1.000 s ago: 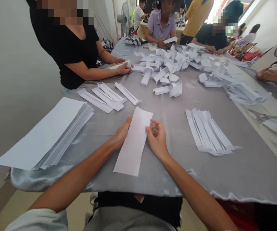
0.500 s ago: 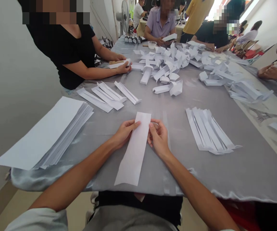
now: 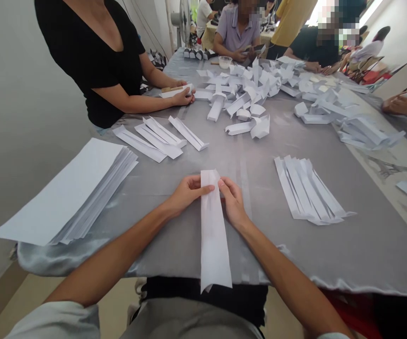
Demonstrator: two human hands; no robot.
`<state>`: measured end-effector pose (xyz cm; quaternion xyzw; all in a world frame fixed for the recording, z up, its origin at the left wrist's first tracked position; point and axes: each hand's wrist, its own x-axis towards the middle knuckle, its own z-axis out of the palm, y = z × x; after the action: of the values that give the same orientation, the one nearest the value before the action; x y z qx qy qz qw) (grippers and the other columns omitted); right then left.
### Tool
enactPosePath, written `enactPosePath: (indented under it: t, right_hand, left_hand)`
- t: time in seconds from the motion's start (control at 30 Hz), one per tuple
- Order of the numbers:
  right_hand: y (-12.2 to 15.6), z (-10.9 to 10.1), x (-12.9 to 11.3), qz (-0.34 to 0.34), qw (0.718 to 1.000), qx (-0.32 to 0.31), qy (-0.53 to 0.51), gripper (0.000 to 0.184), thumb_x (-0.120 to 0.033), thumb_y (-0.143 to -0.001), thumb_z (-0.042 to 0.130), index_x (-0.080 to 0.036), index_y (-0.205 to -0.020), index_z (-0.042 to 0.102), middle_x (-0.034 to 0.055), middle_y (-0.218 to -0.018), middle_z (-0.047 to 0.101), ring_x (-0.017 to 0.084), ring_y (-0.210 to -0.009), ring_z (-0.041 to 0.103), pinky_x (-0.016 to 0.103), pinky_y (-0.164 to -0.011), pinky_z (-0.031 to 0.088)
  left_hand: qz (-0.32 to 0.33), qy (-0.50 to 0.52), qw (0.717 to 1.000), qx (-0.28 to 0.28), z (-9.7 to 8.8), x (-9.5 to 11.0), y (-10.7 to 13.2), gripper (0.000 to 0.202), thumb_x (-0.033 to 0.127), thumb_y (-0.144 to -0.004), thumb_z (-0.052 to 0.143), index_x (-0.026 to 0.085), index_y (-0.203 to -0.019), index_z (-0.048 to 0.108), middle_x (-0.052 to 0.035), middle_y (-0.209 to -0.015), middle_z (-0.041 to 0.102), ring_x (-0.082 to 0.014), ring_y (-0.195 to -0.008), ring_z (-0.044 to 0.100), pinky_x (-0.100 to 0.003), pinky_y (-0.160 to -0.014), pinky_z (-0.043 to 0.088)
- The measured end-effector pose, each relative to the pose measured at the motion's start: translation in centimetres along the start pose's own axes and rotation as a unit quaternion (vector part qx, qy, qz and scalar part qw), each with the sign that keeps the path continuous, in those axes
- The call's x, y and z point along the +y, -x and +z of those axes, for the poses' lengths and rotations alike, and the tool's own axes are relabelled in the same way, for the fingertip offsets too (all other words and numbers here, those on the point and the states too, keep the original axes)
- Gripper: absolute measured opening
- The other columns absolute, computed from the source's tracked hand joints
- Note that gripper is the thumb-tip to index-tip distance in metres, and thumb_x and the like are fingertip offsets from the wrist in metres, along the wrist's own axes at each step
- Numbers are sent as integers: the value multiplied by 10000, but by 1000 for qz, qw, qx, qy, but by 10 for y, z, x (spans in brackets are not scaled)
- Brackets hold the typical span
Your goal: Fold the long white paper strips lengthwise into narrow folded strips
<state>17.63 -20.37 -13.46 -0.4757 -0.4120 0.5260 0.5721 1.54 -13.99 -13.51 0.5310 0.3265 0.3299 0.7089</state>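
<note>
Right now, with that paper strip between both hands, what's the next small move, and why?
Probably slide the paper strip back onto the grey satin tablecloth: its lower end sticks out past the table edge, unsupported, while the left hand and right hand hold only its upper part.

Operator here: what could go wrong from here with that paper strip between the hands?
The long white paper strip overhangs the table's near edge, so it could bend or slip off if the left hand or right hand lets go. The shiny grey satin tablecloth looks slippery, so the strip might skid out of line.
</note>
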Motion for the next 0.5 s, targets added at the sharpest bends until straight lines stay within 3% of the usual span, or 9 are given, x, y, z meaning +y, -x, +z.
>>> enactPosePath:
  t: [0.13, 0.23, 0.4, 0.5]
  right_hand:
    - [-1, -1, 1, -17, 999, 17, 35, 473, -679, -994, 560, -241, -876, 691, 12, -753, 582, 170, -655, 521, 295, -593, 449]
    - [-2, -2, 2, -11, 999, 17, 48, 493, -678, -1004, 539, -238, -859, 709, 21, -751, 605, 174, -662, 526, 304, -607, 458]
    - [0, 0, 5, -12, 995, -58, 79, 368, -556, -969, 654, -243, -1134, 756, 52, -939, 739, 191, -718, 643, 310, -619, 517]
    - [3, -2, 8, -33, 987, -51, 147, 407, -499, -1007, 604, -253, -1309, 719, 62, -936, 752, 190, -664, 649, 297, -547, 488]
  left_hand:
    - [2, -8, 1000, 16, -2, -1, -1, 454, 430, -766, 917, 179, -1130, 817, -133, -1153, 809, -284, -985, 777, -393, -864, 622]
    - [16, -16, 997, 70, -4, -1, -1, 472, 445, -752, 925, 167, -1116, 815, -137, -1138, 810, -288, -971, 775, -384, -830, 622]
    - [42, -23, 989, 142, -8, 1, -2, 466, 465, -796, 890, 156, -1131, 793, -119, -1139, 808, -279, -992, 762, -360, -814, 618]
    - [77, -46, 981, 172, -9, 2, -4, 474, 488, -823, 858, 147, -1139, 771, -122, -1141, 800, -281, -1005, 756, -363, -808, 623]
